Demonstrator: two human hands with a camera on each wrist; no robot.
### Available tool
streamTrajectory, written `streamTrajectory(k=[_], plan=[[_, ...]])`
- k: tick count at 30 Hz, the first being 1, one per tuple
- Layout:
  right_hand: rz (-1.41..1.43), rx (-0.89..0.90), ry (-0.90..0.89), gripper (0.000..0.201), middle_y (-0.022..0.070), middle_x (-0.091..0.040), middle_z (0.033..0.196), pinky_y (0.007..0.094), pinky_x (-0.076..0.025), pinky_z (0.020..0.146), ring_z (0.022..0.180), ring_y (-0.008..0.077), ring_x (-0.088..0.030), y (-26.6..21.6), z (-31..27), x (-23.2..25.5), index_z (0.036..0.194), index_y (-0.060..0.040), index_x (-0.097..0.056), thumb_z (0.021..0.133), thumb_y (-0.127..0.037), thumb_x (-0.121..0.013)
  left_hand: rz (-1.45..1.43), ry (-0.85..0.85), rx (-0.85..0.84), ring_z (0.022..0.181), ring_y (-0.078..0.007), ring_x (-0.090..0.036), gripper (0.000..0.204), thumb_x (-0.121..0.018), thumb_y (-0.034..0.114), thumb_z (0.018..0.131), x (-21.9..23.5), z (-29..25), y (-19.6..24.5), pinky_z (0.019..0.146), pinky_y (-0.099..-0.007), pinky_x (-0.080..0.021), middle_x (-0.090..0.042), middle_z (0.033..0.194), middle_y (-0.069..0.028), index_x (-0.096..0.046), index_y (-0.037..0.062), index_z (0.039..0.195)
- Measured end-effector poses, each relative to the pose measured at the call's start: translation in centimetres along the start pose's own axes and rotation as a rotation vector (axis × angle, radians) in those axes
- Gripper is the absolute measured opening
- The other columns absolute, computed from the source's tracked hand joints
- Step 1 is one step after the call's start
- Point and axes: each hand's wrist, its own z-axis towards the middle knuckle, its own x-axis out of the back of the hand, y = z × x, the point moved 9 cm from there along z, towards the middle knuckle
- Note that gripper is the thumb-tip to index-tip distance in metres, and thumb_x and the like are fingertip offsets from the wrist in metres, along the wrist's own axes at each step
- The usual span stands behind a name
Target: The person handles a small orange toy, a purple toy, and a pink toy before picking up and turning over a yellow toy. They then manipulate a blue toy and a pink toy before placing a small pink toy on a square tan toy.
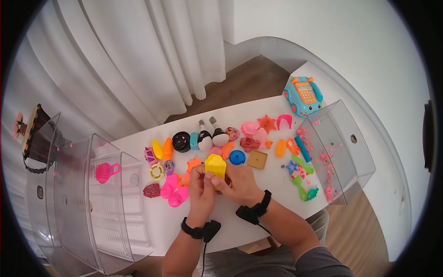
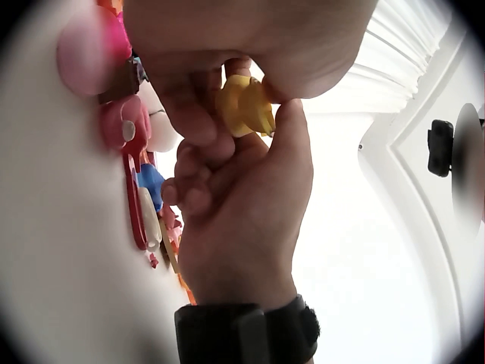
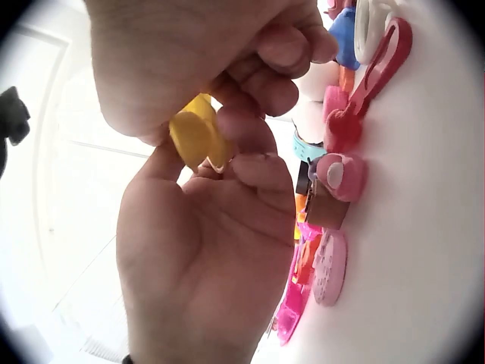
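A yellow toy (image 1: 215, 167) is held up between both hands above the white table, near its middle. My left hand (image 1: 202, 193) grips it from the left, thumb on its lower part. From the right, my right hand (image 1: 241, 183) holds the same toy, its thumb across the near end. In the left wrist view the yellow toy (image 2: 244, 106) sits between the fingers of both hands, partly covered by them. The right wrist view shows the yellow toy (image 3: 198, 135) pinched between thumb and fingers, its far side hidden.
Colourful toys lie around the hands, among them a blue round dish (image 1: 237, 157), a tan square tray (image 1: 257, 159) and pink shoes (image 1: 178, 196). Clear bins stand at left (image 1: 76, 203) and right (image 1: 344, 138). A toy phone (image 1: 303, 95) sits at the back right.
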Motion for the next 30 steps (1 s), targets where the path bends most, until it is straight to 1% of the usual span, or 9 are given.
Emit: streamTrajectory(k=[2,6,12,14,17,20,23,27,30], plan=[[0.039,-0.007,0.039,0.043,0.01,-0.066,0.067,0.0427,-0.049,0.056,0.061,0.0349,-0.066,0.0,-0.1,0.0,0.1,-0.006,-0.068,0.106,-0.047,-0.055,-0.171,0.004,0.163,0.084,-0.0086,-0.063,0.024,-0.052,0.032,0.112,0.1,0.0,-1.0,0.063,-0.0241,-0.052,-0.065,0.111,-0.0054,-0.05,0.0086,0.119],[-0.054,0.019,0.063,0.042,0.0108,-0.065,0.068,0.0445,-0.049,0.056,0.062,0.036,-0.066,1.2,-0.6,-0.2,0.1,-0.0051,-0.067,0.107,-0.045,-0.054,-0.306,0.015,0.203,0.077,-0.0106,-0.064,0.022,-0.052,0.03,0.112,0.2,0.0,-0.7,0.063,-0.0249,-0.052,-0.066,0.106,-0.0066,-0.049,0.0092,0.116],[0.079,0.034,0.177,0.039,0.0126,-0.065,0.07,0.0473,-0.048,0.059,0.065,0.0383,-0.065,0.4,-0.7,1.0,0.102,-0.0035,-0.065,0.111,-0.037,-0.046,-0.266,0.18,0.163,0.061,-0.0107,-0.059,0.026,-0.047,0.035,0.114,2.3,0.3,-0.1,0.062,-0.0237,-0.051,-0.066,0.095,-0.0058,-0.048,0.0092,0.115],[0.08,0.024,0.086,0.04,0.0124,-0.065,0.07,0.0469,-0.049,0.06,0.065,0.0383,-0.065,0.5,-0.6,0.1,0.101,-0.0036,-0.064,0.111,-0.036,-0.044,-0.148,0.194,0.219,0.067,-0.0091,-0.059,0.027,-0.044,0.036,0.115,2.6,0.0,-1.7,0.061,-0.0227,-0.048,-0.063,0.095,-0.0032,-0.047,0.0098,0.118],[0.092,0.029,0.087,0.039,0.0113,-0.066,0.069,0.0466,-0.049,0.06,0.065,0.038,-0.065,0.6,-0.8,-0.4,0.102,-0.004,-0.063,0.111,-0.037,-0.044,-0.224,0.144,0.241,0.076,-0.0075,-0.058,0.03,-0.045,0.04,0.114,1.4,0.0,-1.0,0.064,-0.0221,-0.048,-0.061,0.099,-0.0019,-0.046,0.0108,0.121],[0.116,0.022,0.078,0.039,0.0103,-0.066,0.068,0.0464,-0.049,0.06,0.064,0.0378,-0.065,0.4,-0.6,-0.3,0.102,-0.0042,-0.063,0.112,-0.037,-0.043,-0.158,0.164,0.207,0.068,-0.0069,-0.051,0.027,-0.043,0.038,0.115,1.3,0.1,-0.2,0.057,-0.0227,-0.039,-0.059,0.094,-0.001,-0.048,0.0123,0.121],[-0.006,0.007,0.079,0.041,0.01,-0.066,0.068,0.0469,-0.049,0.06,0.063,0.0377,-0.065,0.6,-0.7,-0.4,0.098,-0.0045,-0.062,0.112,-0.038,-0.044,-0.222,0.182,0.237,0.068,-0.0062,-0.05,0.03,-0.042,0.04,0.115,1.8,0.2,-0.5,0.057,-0.021,-0.038,-0.058,0.093,-0.0008,-0.048,0.0116,0.122],[0.012,0.006,0.073,0.043,0.0105,-0.066,0.067,0.0473,-0.048,0.059,0.062,0.0373,-0.064,1.3,-0.7,-0.8,0.093,-0.0048,-0.061,0.111,-0.04,-0.045,-0.202,0.141,0.227,0.07,-0.0056,-0.05,0.032,-0.042,0.041,0.115,1.3,0.1,-0.2,0.059,-0.0206,-0.039,-0.058,0.095,-0.0003,-0.049,0.0108,0.122],[-0.013,0.063,0.079,0.044,0.011,-0.065,0.067,0.0474,-0.047,0.059,0.062,0.0366,-0.064,1.2,-0.9,-1.1,0.09,-0.0049,-0.06,0.11,-0.042,-0.048,-0.074,0.053,0.192,0.085,-0.0057,-0.055,0.03,-0.045,0.039,0.115,1.0,-0.1,-0.7,0.071,-0.0211,-0.049,-0.058,0.108,-0.0015,-0.048,0.0101,0.121]])
